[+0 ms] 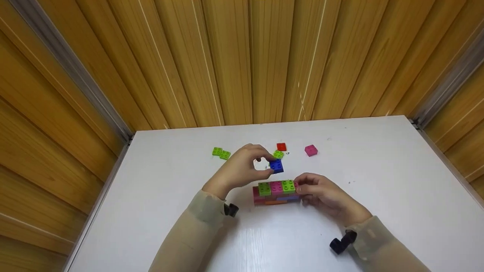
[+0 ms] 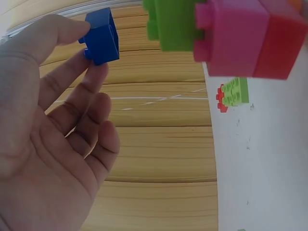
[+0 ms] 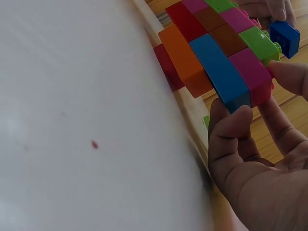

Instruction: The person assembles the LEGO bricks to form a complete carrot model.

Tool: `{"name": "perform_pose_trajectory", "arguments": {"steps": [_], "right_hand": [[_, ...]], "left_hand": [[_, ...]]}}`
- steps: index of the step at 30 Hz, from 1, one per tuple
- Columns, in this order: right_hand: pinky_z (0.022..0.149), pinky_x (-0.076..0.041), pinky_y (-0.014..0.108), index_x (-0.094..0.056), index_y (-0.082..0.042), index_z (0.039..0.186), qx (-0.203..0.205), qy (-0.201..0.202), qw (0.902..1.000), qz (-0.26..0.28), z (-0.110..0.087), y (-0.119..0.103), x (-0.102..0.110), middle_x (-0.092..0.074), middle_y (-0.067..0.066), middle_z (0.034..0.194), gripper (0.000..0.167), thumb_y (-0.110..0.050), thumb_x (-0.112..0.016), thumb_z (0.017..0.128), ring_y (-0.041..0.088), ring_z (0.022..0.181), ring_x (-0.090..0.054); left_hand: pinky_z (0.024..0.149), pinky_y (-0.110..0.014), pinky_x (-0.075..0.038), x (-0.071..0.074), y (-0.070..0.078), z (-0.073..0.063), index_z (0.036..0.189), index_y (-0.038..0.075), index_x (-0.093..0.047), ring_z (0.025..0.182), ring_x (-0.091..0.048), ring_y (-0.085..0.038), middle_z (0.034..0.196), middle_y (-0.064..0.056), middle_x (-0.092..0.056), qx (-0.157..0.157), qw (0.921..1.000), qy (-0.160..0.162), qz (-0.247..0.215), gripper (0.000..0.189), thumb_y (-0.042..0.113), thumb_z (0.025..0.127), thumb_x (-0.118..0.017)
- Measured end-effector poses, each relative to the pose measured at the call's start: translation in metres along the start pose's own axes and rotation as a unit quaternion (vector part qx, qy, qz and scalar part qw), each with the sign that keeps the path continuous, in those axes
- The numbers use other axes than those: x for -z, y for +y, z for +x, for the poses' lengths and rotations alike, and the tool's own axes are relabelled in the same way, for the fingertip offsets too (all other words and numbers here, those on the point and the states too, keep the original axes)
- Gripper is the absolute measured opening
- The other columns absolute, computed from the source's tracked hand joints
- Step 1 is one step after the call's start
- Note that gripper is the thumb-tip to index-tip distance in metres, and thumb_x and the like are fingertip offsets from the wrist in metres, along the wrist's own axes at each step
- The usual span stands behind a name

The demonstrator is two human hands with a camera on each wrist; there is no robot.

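Presently, white table (image 1: pixel 151 234) lies under the multicoloured brick assembly (image 1: pixel 276 187). Left hand (image 1: pixel 242 165), near the assembly, pinches a blue brick (image 1: pixel 276 166) between thumb and fingertips; right hand (image 1: pixel 328 194) grips the assembly's right end. Assembly top shows green, pink, green; cannot tell whether its base is touching down. Blue brick: apart from the assembly's studs. Loose, beyond the assembly: pink brick (image 1: pixel 311 150) rightward, red brick (image 1: pixel 281 146) behind, two green bricks (image 1: pixel 225 155) leftward.

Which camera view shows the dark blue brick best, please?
Left wrist: the dark blue brick is largest there, pinched by the left hand. Head shows its studded face, small; right wrist, a smaller view near the right edge.
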State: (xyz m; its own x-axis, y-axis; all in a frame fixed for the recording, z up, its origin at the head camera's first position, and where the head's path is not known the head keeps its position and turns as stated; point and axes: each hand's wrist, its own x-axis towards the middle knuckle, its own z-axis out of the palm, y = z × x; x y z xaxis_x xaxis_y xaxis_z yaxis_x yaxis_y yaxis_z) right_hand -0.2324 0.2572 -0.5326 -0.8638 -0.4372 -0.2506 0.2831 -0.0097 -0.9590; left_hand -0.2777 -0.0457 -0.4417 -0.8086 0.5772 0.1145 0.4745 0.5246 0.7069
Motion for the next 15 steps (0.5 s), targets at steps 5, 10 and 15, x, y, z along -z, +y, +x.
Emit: {"name": "perform_pose_trajectory", "arguments": {"steps": [5,10,15], "right_hand": [[0.079,-0.058,0.027,-0.076,-0.021,0.117,0.016,-0.006,0.9997,-0.016,0.001,0.001,0.003,-0.076,-0.005,0.116,0.016,-0.01,-0.071,0.107,0.015,0.1,-0.069],[0.079,-0.059,0.026,-0.076,-0.02,0.117,0.029,-0.019,0.9993,-0.015,0.002,0.003,0.004,-0.078,-0.005,0.115,0.017,-0.008,-0.069,0.108,0.014,0.099,-0.068],[0.08,-0.059,0.026,-0.076,-0.019,0.118,0.029,-0.013,0.9993,-0.017,0.001,0.001,0.003,-0.078,-0.005,0.116,0.016,-0.008,-0.07,0.108,0.014,0.1,-0.068]], "left_hand": [[0.111,-0.042,-0.059,0.0,0.003,-0.017,0.129,0.023,-0.084,0.126,-0.066,-0.025,0.128,0.011,-0.078,0.003,0.9997,0.021,-0.012,0.031,0.029,0.1,-0.088],[0.112,-0.051,-0.059,0.002,0.005,-0.032,0.131,0.022,-0.082,0.126,-0.066,-0.028,0.127,0.01,-0.077,0.004,0.9989,0.025,-0.041,0.033,0.026,0.099,-0.088],[0.111,-0.05,-0.059,0.001,0.005,-0.041,0.131,0.026,-0.082,0.124,-0.065,-0.021,0.127,0.013,-0.076,0.004,0.998,0.026,-0.057,0.034,0.027,0.098,-0.088]]}}
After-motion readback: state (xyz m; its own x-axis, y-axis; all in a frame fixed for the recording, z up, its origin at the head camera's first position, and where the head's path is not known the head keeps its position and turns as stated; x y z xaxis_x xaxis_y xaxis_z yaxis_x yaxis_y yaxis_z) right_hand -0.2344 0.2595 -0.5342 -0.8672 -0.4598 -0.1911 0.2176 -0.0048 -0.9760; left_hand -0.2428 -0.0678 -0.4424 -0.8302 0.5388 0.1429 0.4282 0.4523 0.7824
